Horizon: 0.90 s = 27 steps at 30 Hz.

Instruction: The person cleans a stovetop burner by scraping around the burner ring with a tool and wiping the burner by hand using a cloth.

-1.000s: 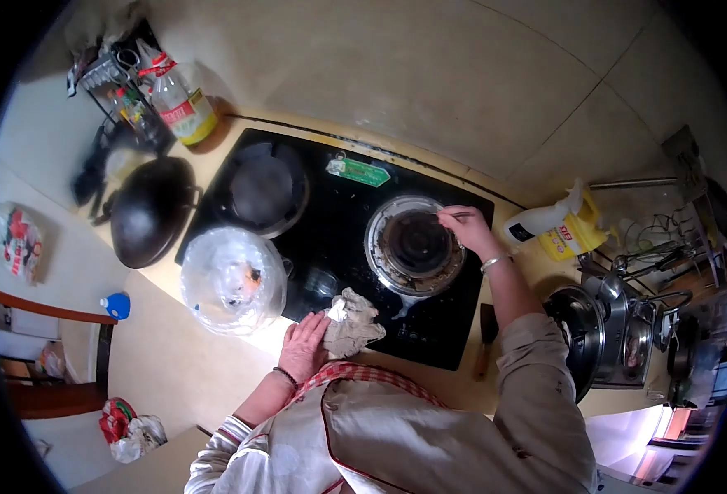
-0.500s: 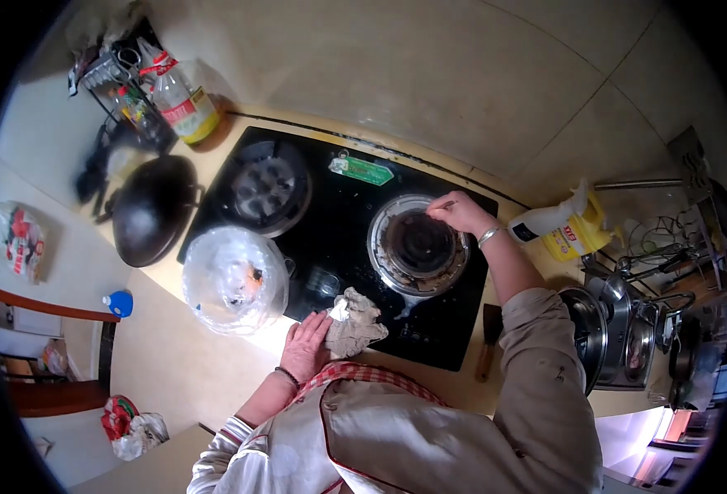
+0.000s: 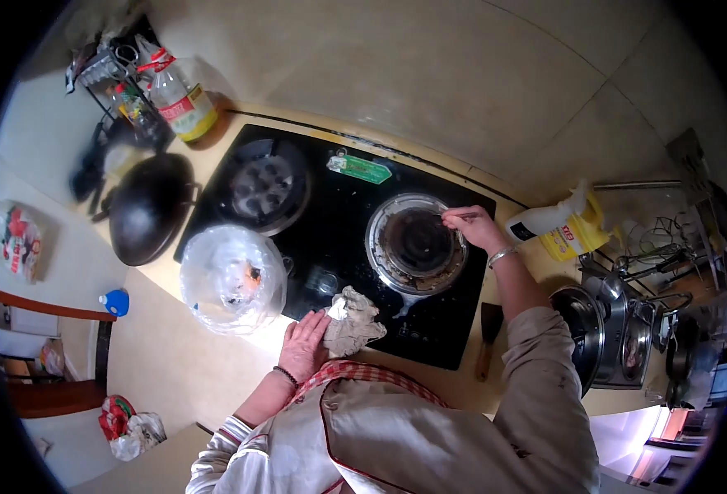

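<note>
My right hand is closed round a thin tool, too small to make out fully, at the right rim of the round burner. This burner has a dark centre and a dirty metal ring. Flat on the counter's front edge, my left hand has its fingers stretched out beside a crumpled grey cloth. Both burners belong to a black glass cooktop. A bowl lined with a clear plastic bag, with scraps inside, stands at the cooktop's left front.
A black wok and an oil bottle are on the left. On the right are a yellow-labelled jug, a scraper, a pot lid and a sink with utensils. A green sticker lies behind the burners.
My right hand shifted left over the burner's rim, then back to the right. My left hand has stayed in place beside the cloth.
</note>
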Each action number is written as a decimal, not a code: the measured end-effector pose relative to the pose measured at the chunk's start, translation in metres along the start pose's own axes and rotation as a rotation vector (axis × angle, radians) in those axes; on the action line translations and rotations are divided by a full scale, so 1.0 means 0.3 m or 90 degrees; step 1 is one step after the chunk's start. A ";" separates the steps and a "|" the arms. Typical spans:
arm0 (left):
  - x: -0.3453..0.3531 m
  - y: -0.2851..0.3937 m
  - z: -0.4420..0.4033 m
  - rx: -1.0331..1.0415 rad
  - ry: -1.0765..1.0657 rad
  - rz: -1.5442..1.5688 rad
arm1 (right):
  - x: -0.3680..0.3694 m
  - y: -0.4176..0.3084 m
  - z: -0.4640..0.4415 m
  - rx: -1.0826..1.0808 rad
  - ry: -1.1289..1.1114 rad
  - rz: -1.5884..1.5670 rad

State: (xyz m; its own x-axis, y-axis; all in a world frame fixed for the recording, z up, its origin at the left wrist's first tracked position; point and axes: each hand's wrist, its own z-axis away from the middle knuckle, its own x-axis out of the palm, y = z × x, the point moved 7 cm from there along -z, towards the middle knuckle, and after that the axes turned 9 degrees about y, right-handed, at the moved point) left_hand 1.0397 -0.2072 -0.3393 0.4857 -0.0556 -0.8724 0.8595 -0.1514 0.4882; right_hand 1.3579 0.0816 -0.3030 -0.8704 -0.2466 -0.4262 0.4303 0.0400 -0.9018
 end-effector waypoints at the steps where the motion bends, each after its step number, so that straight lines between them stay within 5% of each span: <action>1: -0.001 -0.002 0.000 -0.005 -0.004 0.002 | -0.003 0.006 0.010 0.000 0.001 0.001; 17: 0.011 -0.001 0.002 -0.003 0.002 -0.010 | -0.016 0.126 0.217 0.140 0.212 -0.157; 27: 0.004 -0.003 0.001 0.004 -0.002 -0.001 | 0.046 -0.003 0.316 0.129 0.333 -0.049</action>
State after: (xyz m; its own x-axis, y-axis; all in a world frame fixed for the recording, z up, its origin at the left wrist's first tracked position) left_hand 1.0394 -0.2075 -0.3408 0.4834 -0.0588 -0.8734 0.8593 -0.1584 0.4863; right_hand 1.3681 -0.0136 -0.3013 -0.8817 0.2730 -0.3849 0.3533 -0.1587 -0.9220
